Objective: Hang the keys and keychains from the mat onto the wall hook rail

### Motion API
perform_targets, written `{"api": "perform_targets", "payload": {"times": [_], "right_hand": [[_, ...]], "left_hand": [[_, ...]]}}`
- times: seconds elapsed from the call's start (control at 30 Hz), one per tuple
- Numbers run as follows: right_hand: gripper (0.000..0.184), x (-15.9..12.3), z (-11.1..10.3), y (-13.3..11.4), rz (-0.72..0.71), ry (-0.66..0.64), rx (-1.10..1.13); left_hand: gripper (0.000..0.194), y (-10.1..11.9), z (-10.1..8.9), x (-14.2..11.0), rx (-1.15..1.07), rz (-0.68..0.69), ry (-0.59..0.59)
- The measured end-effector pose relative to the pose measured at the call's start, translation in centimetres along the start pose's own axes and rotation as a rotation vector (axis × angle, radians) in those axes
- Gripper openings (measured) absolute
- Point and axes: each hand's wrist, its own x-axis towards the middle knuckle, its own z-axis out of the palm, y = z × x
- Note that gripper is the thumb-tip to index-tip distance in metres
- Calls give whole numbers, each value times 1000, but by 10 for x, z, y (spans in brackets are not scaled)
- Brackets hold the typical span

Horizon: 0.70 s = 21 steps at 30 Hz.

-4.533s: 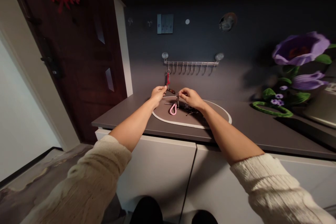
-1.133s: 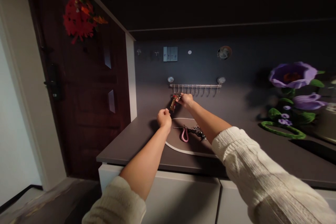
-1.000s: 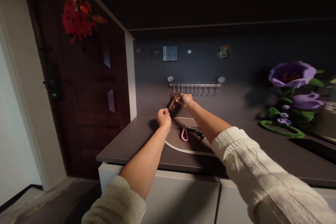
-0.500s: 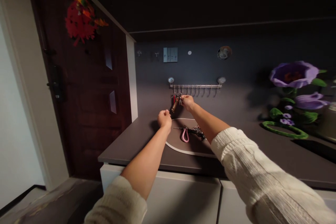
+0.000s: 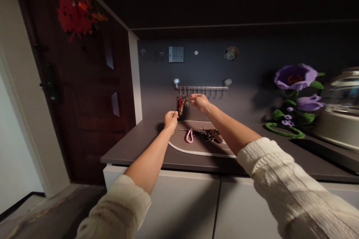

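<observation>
A bunch of keys with a brown lettered key fob (image 5: 182,107) and a red strip (image 5: 180,104) hangs at the left end of a clear hook rail (image 5: 202,87). My left hand (image 5: 170,120) is closed, its fingertips right by the fob's lower end; whether they pinch it is hidden. Just right of the keys, my right hand (image 5: 199,102) is apart from them, fingers loosely extended with nothing visible in them. Below, on a brown mat (image 5: 202,148) with a pale edge, lie a pink loop strap (image 5: 190,136) and more keys (image 5: 206,133).
Purple artificial flowers (image 5: 295,78) and a pale-based appliance (image 5: 336,127) stand at the right. An overhead cabinet (image 5: 224,0) juts out above the counter (image 5: 126,145). On the left is a dark red door (image 5: 84,119), with orange and red flowers (image 5: 75,13) before it.
My right hand has come away from the hanging keys and its fingers have loosened. My left hand has risen slightly near the fob. The whole view has shifted a little.
</observation>
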Motion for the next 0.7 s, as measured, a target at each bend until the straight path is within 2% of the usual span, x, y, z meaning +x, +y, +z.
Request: {"api": "perform_targets", "payload": {"times": [0.17, 0.33, 0.53, 0.7], "right_hand": [[11, -21, -11, -2, 7, -73, 69], [7, -43, -23, 12, 20, -92, 95], [4, -61, -37, 36, 34, -84, 2], [7, -69, -43, 46, 7, -106, -131]], "left_hand": [[8, 1, 0, -2, -14, 38, -99], [8, 1, 0, -7, 47, 55, -197], [5, 1, 2, -14, 208, 90, -316], [8, -1, 1, -20, 351, 118, -418]]}}
